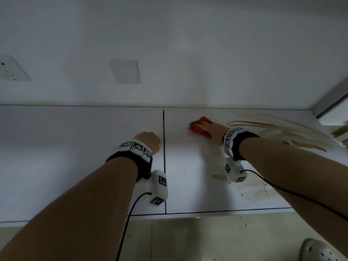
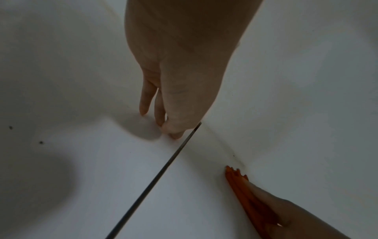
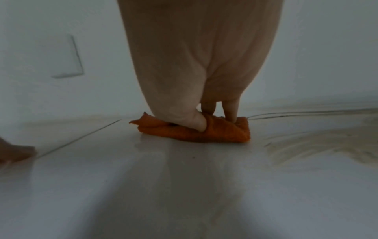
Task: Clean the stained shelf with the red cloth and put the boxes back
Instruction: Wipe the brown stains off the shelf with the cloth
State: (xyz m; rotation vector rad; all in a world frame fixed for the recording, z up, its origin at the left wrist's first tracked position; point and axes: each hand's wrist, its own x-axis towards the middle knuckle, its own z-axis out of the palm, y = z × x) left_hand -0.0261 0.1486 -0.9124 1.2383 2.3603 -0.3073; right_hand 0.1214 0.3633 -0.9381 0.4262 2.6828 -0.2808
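Red cloth [image 1: 200,126] lies folded on the white shelf [image 1: 188,185], pinned under our right hand [image 1: 211,131]. From the right wrist view we see the thumb [image 3: 196,122] tucked into a fold of the cloth [image 3: 194,131] and at least two fingers pressing straight down on its top; the head view hides that thumb behind the back of the hand. The cloth sits near the shelf's back edge, just right of the dark seam [image 1: 164,159] that splits the shelf into two panels.

Our left hand [image 1: 148,142] rests on the left panel, fingertips just left of the seam. The left wrist view shows its fingers [image 2: 144,100] straight and close together, tips touching the surface and holding nothing; the head view shows only the back of this hand, so the fingers look folded away there.

Beyond the right hand's little-finger side, beige stain streaks [image 1: 282,134] fan across the shelf towards its right end; a smaller smear [image 1: 220,178] lies behind the wrist. On the wall behind the fingertips we see a blank white plate [image 1: 125,71] and a socket plate [image 1: 11,68]. The wristbands [image 1: 138,146] carry square black-and-white markers; we can read no writing. Bare shelf stretches left of the left hand.
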